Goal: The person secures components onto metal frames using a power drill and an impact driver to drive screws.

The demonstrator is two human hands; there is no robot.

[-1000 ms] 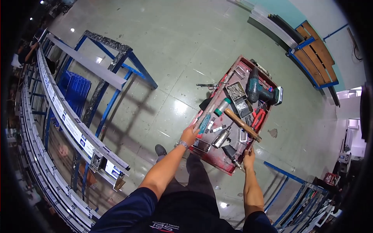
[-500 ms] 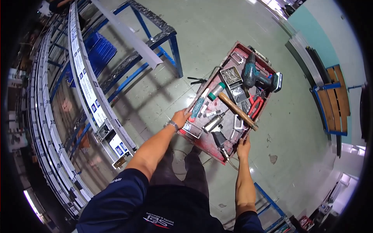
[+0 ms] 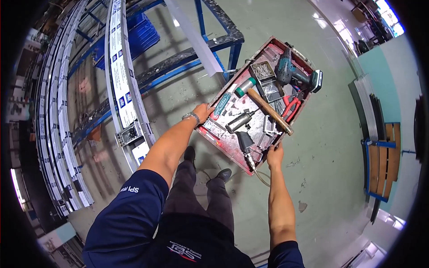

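A worn red tool tray (image 3: 226, 154) is held out in front of me, tilted at an angle in the view. My left hand (image 3: 202, 113) grips its left side, fingers closed over the rim. Near the closest right corner, my right hand (image 3: 275, 156) is closed on the tray's edge, its fingertips partly hidden. Inside lie a teal cordless drill (image 3: 286, 71), a hammer (image 3: 271, 111) with a green head and wooden handle, an air tool (image 3: 242, 125) with a hose, red-handled pliers (image 3: 291, 108), a teal utility knife (image 3: 221, 106) and a box of screws (image 3: 263, 69).
On the left, a blue metal rack (image 3: 178, 56) carries long wrapped profiles (image 3: 120, 67); a pale strip (image 3: 196, 40) juts toward the tray. Blue crates (image 3: 143, 33) sit under the rack. Panels and a wooden-slatted stand (image 3: 384, 156) line the right wall. Green floor (image 3: 321, 178) lies between.
The tray has shifted slightly up and left in view, both hands still on it. The rack now appears farther right and nearer the tray; my shoes have come into view.
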